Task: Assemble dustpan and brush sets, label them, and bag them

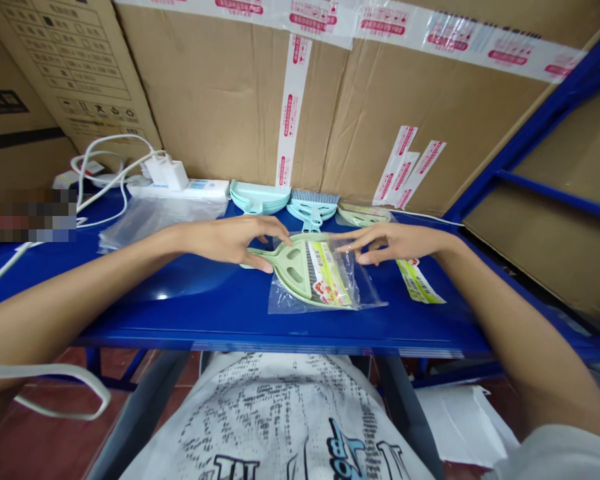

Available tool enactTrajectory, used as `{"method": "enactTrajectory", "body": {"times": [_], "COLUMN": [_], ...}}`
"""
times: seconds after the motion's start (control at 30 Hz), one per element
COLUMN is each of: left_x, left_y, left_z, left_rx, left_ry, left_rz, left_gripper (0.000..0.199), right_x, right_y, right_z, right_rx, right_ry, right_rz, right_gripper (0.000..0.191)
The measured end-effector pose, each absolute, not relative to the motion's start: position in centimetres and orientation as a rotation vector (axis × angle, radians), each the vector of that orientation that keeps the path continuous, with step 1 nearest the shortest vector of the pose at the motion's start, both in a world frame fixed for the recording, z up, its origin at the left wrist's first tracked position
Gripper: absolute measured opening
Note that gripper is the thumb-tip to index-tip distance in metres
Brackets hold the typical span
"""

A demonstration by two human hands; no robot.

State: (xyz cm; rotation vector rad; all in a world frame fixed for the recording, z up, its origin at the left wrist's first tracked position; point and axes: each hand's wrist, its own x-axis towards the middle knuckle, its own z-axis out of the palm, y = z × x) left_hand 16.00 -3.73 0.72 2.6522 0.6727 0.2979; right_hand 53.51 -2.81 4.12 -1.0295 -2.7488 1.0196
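Observation:
A light green dustpan (293,267) with a grey-bristled brush lies in a clear plastic bag (370,293) on the blue table, its handle pointing left. A yellow-green printed card (330,273) lies over the brush inside the bag. My left hand (230,241) is at the handle end, thumb and fingers apart on either side of the handle. At the bag's upper right edge is my right hand (387,241), index finger stretched along the plastic and thumb apart from it. Another printed card (420,281) lies on the table below my right wrist.
Behind are stacked light blue dustpans (260,197), blue brushes (314,208) and another bagged green set (364,215). Clear bags (165,217) lie at left beside a power strip (205,189) with a white charger (167,172) and cables. Cardboard (220,100) and a blue frame (530,127) enclose the table.

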Motion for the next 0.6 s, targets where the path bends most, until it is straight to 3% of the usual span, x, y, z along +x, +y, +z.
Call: {"method": "enactTrajectory", "body": {"times": [0.17, 0.37, 0.47, 0.6], "left_x": [16.0, 15.9, 15.9, 15.9], "left_y": [-3.9, -3.9, -3.7, -3.6], "left_z": [0.6, 0.7, 0.6, 0.5], "left_rx": [2.616, 2.583, 2.570, 2.578], "left_ry": [0.766, 0.846, 0.844, 0.835], "left_rz": [0.306, 0.240, 0.235, 0.215], "left_gripper": [0.054, 0.062, 0.064, 0.068], "right_x": [54.9, 53.5, 52.9, 52.4], "right_y": [-0.9, -1.6, -2.4, -3.1], "right_z": [3.0, 1.7, 1.9, 2.0], "right_rx": [-1.404, -1.563, -1.585, -1.477], "right_ry": [-2.458, -2.337, -2.255, -2.095], "right_rz": [0.915, 0.823, 0.958, 1.349], "right_gripper": [0.045, 0.043, 0.054, 0.086]}}
